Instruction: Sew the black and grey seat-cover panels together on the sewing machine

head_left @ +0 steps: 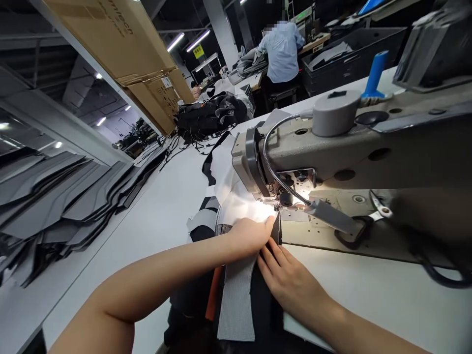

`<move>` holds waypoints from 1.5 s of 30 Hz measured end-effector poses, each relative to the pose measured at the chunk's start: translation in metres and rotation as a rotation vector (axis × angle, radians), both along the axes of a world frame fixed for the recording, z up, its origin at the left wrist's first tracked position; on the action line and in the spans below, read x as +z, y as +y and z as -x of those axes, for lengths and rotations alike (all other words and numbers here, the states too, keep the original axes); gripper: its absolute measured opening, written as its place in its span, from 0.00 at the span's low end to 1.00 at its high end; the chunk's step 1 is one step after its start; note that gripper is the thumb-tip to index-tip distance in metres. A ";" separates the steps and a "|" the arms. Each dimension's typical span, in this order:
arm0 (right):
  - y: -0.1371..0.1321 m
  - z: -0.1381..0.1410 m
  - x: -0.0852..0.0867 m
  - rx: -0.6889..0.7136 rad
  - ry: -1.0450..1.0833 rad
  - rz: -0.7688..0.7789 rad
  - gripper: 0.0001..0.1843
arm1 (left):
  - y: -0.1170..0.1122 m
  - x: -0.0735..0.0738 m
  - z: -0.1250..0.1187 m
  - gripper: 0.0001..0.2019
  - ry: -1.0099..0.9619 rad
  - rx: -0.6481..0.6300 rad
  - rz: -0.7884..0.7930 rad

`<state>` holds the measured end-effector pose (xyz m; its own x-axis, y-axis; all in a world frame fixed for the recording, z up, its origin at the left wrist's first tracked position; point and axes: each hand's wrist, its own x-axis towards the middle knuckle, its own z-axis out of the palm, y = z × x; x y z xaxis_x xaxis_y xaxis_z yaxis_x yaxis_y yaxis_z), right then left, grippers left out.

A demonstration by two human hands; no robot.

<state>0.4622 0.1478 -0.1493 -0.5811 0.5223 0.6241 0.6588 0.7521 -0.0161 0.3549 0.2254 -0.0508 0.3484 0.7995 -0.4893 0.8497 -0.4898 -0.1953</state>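
Observation:
My left hand lies on a white fabric piece just in front of the needle of a grey sewing machine, fingers pressed together on the cloth. Close beside it, my right hand rests flat with fingers stretched out on a grey ribbed strip and the dark fabric under it. The strip runs from under both hands back towards me. A small gooseneck lamp lights the needle area brightly.
Stacks of grey cut fabric panels lie along the left. A heap of black pieces and cardboard boxes sit further back. Another person in a light blue shirt sits at a far bench. Scissors lie on the machine bed.

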 end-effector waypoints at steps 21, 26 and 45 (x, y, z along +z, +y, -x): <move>0.004 0.019 0.030 -0.078 -0.043 0.040 0.06 | -0.004 0.013 0.011 0.31 0.115 -0.070 0.075; 0.018 0.035 0.045 -0.042 0.012 0.094 0.07 | 0.028 0.048 0.016 0.25 -0.175 -0.006 0.375; 0.009 0.006 0.022 -0.102 -0.056 0.026 0.15 | 0.009 0.024 0.016 0.23 -0.203 -0.041 0.277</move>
<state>0.4564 0.1572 -0.1274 -0.5574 0.5963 0.5777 0.7323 0.6809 0.0038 0.3393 0.2342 -0.0270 0.4901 0.6293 -0.6032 0.8360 -0.5353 0.1207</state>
